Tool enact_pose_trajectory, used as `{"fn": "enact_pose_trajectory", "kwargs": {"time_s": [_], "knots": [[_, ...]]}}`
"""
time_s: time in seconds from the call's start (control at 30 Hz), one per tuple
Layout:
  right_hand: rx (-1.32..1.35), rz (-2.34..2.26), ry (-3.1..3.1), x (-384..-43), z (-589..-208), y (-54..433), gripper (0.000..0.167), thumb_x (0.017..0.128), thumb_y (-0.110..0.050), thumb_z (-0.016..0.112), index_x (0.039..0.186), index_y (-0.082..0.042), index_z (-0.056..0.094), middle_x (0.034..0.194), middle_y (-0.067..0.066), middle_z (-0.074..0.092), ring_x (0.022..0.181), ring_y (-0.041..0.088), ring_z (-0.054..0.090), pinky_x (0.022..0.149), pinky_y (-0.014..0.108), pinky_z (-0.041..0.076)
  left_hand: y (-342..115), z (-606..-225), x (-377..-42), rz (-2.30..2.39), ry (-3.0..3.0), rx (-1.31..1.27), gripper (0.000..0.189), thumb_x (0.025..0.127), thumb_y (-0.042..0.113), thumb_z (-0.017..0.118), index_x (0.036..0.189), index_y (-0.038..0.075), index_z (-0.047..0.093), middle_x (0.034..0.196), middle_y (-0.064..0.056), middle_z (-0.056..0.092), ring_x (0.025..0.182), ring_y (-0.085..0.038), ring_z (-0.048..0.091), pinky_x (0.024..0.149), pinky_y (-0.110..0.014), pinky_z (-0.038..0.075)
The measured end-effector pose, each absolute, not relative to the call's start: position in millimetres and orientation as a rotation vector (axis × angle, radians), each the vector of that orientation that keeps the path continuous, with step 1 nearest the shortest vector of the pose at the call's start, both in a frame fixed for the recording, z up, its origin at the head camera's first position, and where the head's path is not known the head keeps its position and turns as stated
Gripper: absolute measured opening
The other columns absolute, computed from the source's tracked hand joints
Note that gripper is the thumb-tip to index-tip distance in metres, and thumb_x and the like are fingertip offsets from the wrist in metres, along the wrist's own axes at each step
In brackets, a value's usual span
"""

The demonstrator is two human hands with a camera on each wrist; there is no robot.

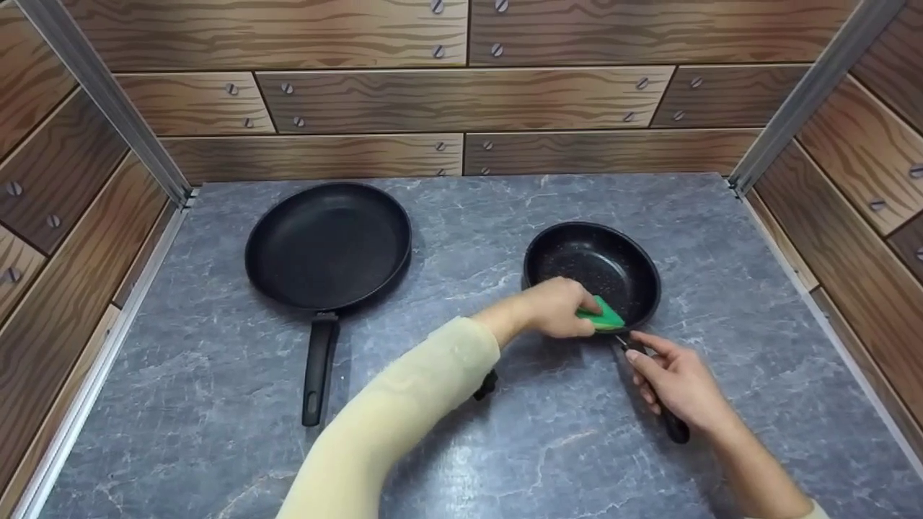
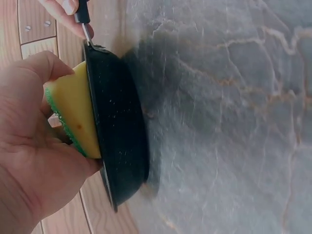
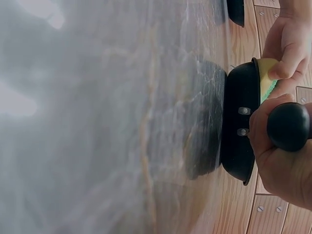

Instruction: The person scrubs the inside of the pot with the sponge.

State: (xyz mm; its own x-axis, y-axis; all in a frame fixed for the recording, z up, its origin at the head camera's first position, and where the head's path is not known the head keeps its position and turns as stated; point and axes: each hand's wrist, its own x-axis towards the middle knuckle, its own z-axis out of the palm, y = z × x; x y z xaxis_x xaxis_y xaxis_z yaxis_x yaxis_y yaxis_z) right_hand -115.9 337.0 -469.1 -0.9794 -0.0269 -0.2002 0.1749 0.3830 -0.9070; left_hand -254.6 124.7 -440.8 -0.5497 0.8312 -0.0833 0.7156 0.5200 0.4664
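My left hand (image 1: 562,306) grips a sponge (image 2: 78,112), yellow with a green scouring side, and holds its yellow face at the near inner side of a small black frying pan (image 1: 591,252). In the left wrist view the thumb and fingers pinch the sponge at the pan's rim. My right hand (image 1: 678,382) holds the same pan by its black handle (image 1: 676,427), with the fingers curled round it near the pan's body. From the right wrist view, the handle's rounded end (image 3: 288,126) shows in front of that hand.
A larger black frying pan (image 1: 328,249) lies on the left of the grey marbled table (image 1: 461,274), its handle pointing toward me. A small black object (image 1: 486,386) is partly hidden by the left sleeve (image 1: 404,396). Wood-patterned panels (image 1: 461,101) enclose the back and sides.
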Motion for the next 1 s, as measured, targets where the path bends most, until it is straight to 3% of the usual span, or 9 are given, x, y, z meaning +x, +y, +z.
{"fn": "enact_pose_trajectory", "kwargs": {"time_s": [0.17, 0.63, 0.83, 1.0], "knots": [[0.141, -1.618, 2.482, -114, -470, 337, 0.054, 0.11, -0.015, 0.06, 0.155, 0.009, 0.043, 0.078, 0.016, 0.065, 0.05, 0.014, 0.055, 0.043, 0.031, 0.053, 134, -449, -252, 0.6, 2.439, 1.29, 0.043, 0.1, 0.022, 0.067, 0.142, 0.016, 0.07, 0.135, 0.002, 0.072, 0.126, -0.013, 0.063, 0.107, -0.016, 0.044], [0.149, -1.593, 2.491, -114, -469, 338, 0.054, 0.11, -0.016, 0.061, 0.155, 0.008, 0.044, 0.076, 0.014, 0.065, 0.05, 0.015, 0.056, 0.044, 0.031, 0.053, 165, -464, -259, 0.57, 2.529, 1.294, 0.046, 0.105, 0.02, 0.062, 0.151, 0.02, 0.061, 0.141, -0.002, 0.068, 0.13, -0.015, 0.061, 0.111, -0.019, 0.043], [0.15, -1.62, 2.455, -115, -468, 337, 0.056, 0.11, -0.017, 0.062, 0.156, 0.008, 0.042, 0.076, 0.014, 0.064, 0.05, 0.014, 0.055, 0.044, 0.03, 0.053, 170, -466, -267, 0.495, 2.589, 1.299, 0.047, 0.107, 0.022, 0.062, 0.154, 0.025, 0.058, 0.153, -0.006, 0.059, 0.145, -0.021, 0.049, 0.121, -0.025, 0.035], [0.161, -1.613, 2.46, -115, -468, 337, 0.057, 0.109, -0.018, 0.062, 0.157, 0.007, 0.042, 0.076, 0.013, 0.064, 0.05, 0.014, 0.056, 0.044, 0.03, 0.053, 172, -468, -273, 0.442, 2.634, 1.305, 0.049, 0.107, 0.023, 0.064, 0.155, 0.03, 0.056, 0.165, -0.013, 0.044, 0.149, -0.027, 0.043, 0.124, -0.03, 0.032]]}}
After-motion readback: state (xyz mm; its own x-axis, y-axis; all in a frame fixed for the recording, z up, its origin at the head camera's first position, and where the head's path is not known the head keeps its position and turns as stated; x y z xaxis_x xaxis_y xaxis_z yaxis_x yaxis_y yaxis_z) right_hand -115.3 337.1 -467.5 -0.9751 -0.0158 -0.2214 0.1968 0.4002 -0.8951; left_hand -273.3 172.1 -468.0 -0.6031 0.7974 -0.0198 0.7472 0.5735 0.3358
